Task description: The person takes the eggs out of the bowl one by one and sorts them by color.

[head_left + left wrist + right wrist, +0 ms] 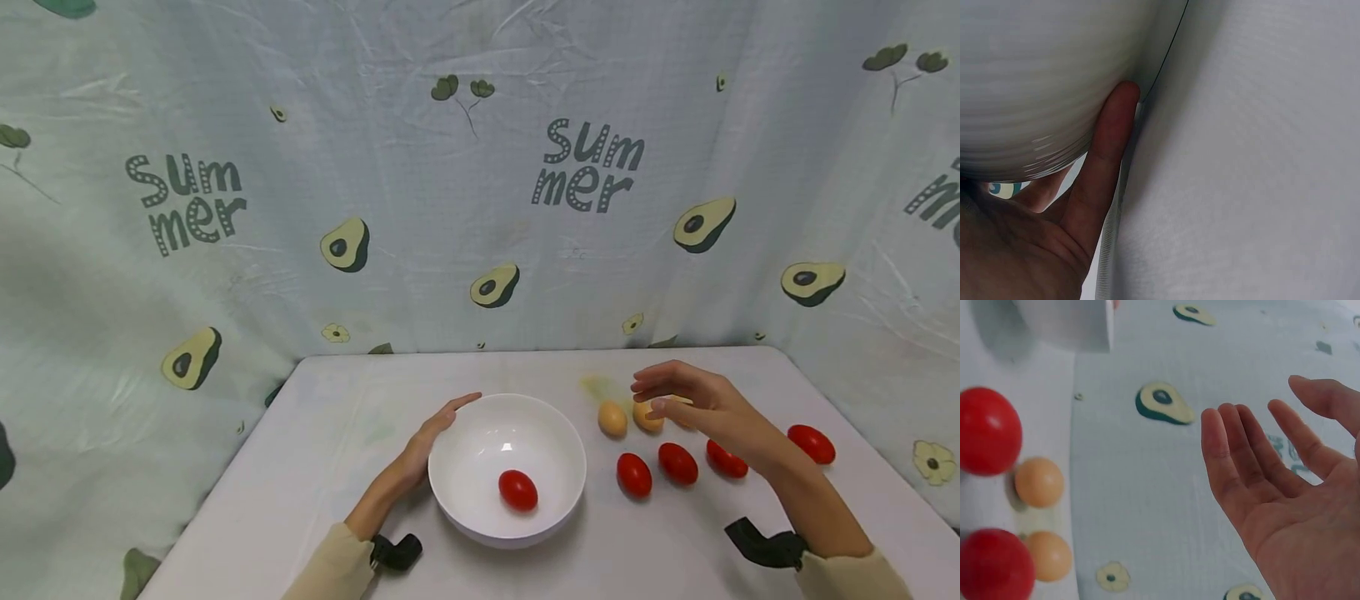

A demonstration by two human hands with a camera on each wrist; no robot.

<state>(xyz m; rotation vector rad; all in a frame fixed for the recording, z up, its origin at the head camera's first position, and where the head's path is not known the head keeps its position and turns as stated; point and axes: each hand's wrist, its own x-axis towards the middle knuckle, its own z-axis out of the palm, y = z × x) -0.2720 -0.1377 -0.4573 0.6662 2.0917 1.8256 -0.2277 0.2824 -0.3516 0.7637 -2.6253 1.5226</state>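
Note:
A white bowl [487, 446] stands on the table with a single red cherry tomato [517, 490] inside. Against the bowl's left outer side rests my left hand [416, 450], its fingers stretched along the wall, as the left wrist view also shows. My right hand [701, 404] hovers above the right side of the table, palm bare and fingers loosely bent. Below and behind it lie small yellow tomatoes [612, 419], some partly covered by the hand. Several red cherry tomatoes [633, 476] lie in a row nearer to me.
The white table [360, 425] ends at a back edge before a hanging cloth [420, 167] printed with avocados and lettering. At the far right, beyond my right forearm, lies another red tomato [812, 444]. Each wrist carries a black camera strap [765, 546].

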